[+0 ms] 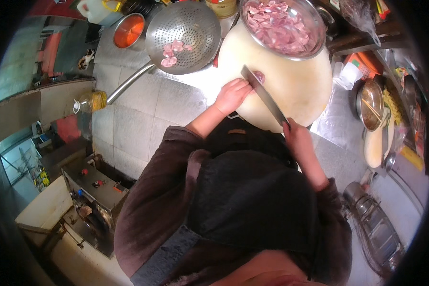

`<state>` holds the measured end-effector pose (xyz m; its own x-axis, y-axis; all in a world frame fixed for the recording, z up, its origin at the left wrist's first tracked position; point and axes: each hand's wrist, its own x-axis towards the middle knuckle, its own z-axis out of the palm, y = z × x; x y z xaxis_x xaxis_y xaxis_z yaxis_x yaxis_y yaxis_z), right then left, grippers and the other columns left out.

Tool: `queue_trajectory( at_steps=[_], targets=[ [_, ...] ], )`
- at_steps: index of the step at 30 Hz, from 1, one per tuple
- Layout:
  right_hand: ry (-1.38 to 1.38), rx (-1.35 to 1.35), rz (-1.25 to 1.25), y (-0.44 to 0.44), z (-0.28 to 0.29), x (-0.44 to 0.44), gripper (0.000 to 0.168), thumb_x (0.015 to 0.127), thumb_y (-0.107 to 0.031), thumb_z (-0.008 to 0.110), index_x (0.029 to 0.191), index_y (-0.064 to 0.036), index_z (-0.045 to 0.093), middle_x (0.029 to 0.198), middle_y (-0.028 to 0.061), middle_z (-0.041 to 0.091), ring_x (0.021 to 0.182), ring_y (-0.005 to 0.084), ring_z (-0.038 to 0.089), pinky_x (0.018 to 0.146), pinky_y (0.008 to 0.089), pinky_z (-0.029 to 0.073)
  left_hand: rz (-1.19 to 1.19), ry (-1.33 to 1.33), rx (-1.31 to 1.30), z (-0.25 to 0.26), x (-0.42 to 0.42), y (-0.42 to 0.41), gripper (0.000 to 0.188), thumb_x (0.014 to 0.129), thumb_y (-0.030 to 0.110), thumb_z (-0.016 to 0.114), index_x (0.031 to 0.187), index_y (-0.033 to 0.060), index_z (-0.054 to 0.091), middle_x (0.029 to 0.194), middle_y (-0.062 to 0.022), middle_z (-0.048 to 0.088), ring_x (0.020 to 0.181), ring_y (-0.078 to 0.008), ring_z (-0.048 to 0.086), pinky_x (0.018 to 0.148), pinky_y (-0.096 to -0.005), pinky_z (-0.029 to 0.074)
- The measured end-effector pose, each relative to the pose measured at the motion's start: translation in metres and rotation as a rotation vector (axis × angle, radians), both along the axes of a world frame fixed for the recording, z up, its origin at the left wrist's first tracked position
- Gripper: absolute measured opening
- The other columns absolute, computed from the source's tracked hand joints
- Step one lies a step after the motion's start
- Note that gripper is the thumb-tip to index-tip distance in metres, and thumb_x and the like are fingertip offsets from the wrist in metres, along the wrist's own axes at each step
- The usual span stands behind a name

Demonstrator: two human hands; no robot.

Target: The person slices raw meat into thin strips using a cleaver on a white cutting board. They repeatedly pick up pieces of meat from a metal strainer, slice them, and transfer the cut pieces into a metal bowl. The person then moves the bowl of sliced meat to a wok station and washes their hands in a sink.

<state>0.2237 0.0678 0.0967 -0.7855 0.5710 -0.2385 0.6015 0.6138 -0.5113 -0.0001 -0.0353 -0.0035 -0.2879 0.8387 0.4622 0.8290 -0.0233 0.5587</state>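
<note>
My right hand [296,134] grips the handle of a cleaver [266,96], whose blade slants up and to the left over a round, pale cutting board [300,89]. Just left of the blade's far end is my left hand [235,93], fingers bent against the blade; what lies under the fingertips is hidden. A small dark-red piece of meat [260,76] sits on the board on the other side of the blade. At the board's far edge stands a steel bowl [320,43] full of cut pink meat [279,26]. Several meat pieces [169,55] lie in a perforated strainer [200,32] at the upper left.
The strainer's long handle [130,84] points down-left, near an oil bottle [94,101]. A steel container of red contents [129,30] stands left of the strainer. At right are a steel bowl with chopsticks [370,107], a ladle [390,161] and a plastic bag [361,18].
</note>
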Motion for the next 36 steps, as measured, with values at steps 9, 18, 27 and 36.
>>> queue_trajectory(
  at_steps=[9, 18, 27, 36],
  targets=[
    [-0.034, 0.036, -0.014, -0.004, -0.017, 0.037, 0.016, 0.086, -0.018, 0.055, 0.087, -0.003, 0.058, 0.067, 0.0202, 0.058, 0.062, 0.0377, 0.058, 0.055, 0.0462, 0.046, 0.008, -0.085, -0.012, -0.003, -0.002, 0.000, 0.008, 0.076, 0.010, 0.062, 0.083, 0.0060, 0.063, 0.085, -0.0044, 0.059, 0.078, -0.0236, 0.056, 0.070, -0.0339, 0.048],
    [0.024, 0.052, -0.106, 0.015, 0.007, 0.030, 0.015, 0.086, -0.015, 0.056, 0.091, -0.001, 0.060, 0.071, 0.0215, 0.059, 0.065, 0.0375, 0.059, 0.055, 0.0431, 0.046, -0.019, 0.007, 0.036, 0.010, -0.005, 0.032, 0.017, 0.072, 0.007, 0.063, 0.088, 0.0062, 0.063, 0.089, -0.0051, 0.060, 0.083, -0.0241, 0.057, 0.070, -0.0335, 0.049],
    [0.053, 0.151, -0.007, 0.021, -0.004, -0.015, 0.017, 0.086, -0.018, 0.054, 0.082, -0.002, 0.056, 0.064, 0.0202, 0.058, 0.061, 0.0376, 0.058, 0.055, 0.0464, 0.046, -0.030, 0.019, -0.043, -0.007, -0.008, 0.034, 0.018, 0.070, 0.006, 0.062, 0.088, 0.0080, 0.064, 0.084, -0.0039, 0.058, 0.078, -0.0231, 0.056, 0.068, -0.0333, 0.049],
    [-0.092, 0.184, -0.017, 0.006, -0.015, 0.062, 0.013, 0.085, -0.019, 0.055, 0.092, -0.007, 0.058, 0.067, 0.0176, 0.060, 0.062, 0.0351, 0.060, 0.054, 0.0439, 0.048, 0.045, -0.126, -0.090, -0.013, -0.008, 0.028, 0.019, 0.070, 0.011, 0.065, 0.089, 0.0063, 0.062, 0.097, -0.0068, 0.057, 0.093, -0.0264, 0.053, 0.081, -0.0360, 0.046]
  ],
)
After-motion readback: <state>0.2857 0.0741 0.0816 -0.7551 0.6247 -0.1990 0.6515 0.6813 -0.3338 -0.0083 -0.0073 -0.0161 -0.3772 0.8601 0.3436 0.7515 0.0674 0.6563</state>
